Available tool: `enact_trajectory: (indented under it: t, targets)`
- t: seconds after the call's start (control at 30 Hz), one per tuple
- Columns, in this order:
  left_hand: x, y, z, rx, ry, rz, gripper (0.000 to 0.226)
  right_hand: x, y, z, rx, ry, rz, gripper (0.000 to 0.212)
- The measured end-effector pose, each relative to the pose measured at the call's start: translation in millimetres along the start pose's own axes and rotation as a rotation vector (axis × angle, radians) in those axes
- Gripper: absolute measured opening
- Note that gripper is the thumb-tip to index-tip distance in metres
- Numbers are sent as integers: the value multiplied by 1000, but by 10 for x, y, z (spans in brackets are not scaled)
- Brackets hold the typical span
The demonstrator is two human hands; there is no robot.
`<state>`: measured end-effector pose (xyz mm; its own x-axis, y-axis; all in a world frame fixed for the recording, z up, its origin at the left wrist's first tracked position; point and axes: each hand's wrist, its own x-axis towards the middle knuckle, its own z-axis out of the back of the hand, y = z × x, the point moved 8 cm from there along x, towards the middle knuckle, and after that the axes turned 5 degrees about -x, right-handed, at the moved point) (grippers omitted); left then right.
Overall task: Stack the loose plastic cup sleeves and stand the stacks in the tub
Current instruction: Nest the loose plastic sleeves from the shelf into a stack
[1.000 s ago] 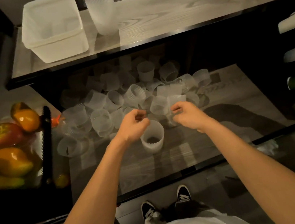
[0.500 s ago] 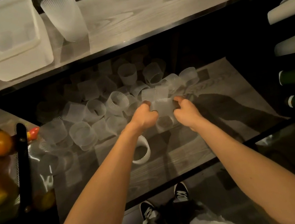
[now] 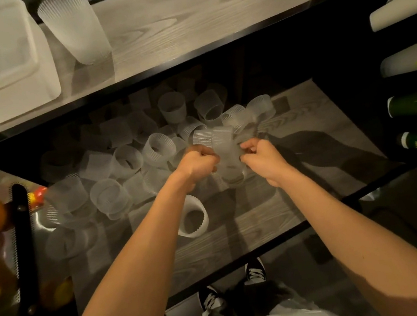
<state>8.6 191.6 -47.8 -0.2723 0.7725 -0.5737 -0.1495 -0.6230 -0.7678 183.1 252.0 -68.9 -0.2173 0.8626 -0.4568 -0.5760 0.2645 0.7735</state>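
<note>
Dim lower shelf (image 3: 301, 198): both hands moved off the near stack (image 3: 193, 220) to a sleeve (image 3: 228, 152).
Left hand (image 3: 197, 163) and right hand (image 3: 261, 158) fingers pinch its sides; tub (image 3: 6, 103) unfilled.

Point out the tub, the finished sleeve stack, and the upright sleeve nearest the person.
tub (image 3: 37, 72): head view, right wall.
finished sleeve stack (image 3: 76, 29): head view, ribbed side.
upright sleeve (image 3: 203, 219): head view, right rim.

Dim, warm light falls from above, brightest on the pale wood-grain upper counter (image 3: 208, 10), which shows soft glare. The lower glass-topped shelf (image 3: 276, 212) lies in gloom, with dark shadows of the arms stretching right. Translucent ribbed plastic cup sleeves (image 3: 122, 164) blur into murk. Wide-angle bending curves the frame edges; the corners go black
</note>
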Motion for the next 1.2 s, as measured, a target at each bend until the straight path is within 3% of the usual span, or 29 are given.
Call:
enact_trajectory:
  t: [0.13,0.3,0.47,0.57,0.67,0.77,0.93,1.07,1.2]
  targets:
    - [-18,4,-140,192,76,-2,13,-78,-118,1,-136,30,-20,27]
    - [38,-2,-223,457,73,-29,31,-99,-198,-15,-318,76,9,31]
    - [113,40,-273,454,77,-11,42,-87,-173,40,-293,5,38,43]
    - [142,68,-289,472,87,-1,46,-57,-220,0,-329,58,18,52]
    - [154,108,-328,520,115,27,48,-52,-298,-39,-416,95,2,47]
    - [193,63,-350,557,86,3,40,-47,-279,81,-383,-39,16,31]
    - [280,-75,-387,490,42,-26,30,88,-232,242,-316,-148,44,46]
    - [329,-121,-481,486,54,-27,31,297,-268,213,-308,-46,-15,64]
    - [365,-130,-627,432,119,-49,32,411,-339,176,-235,15,-137,60]
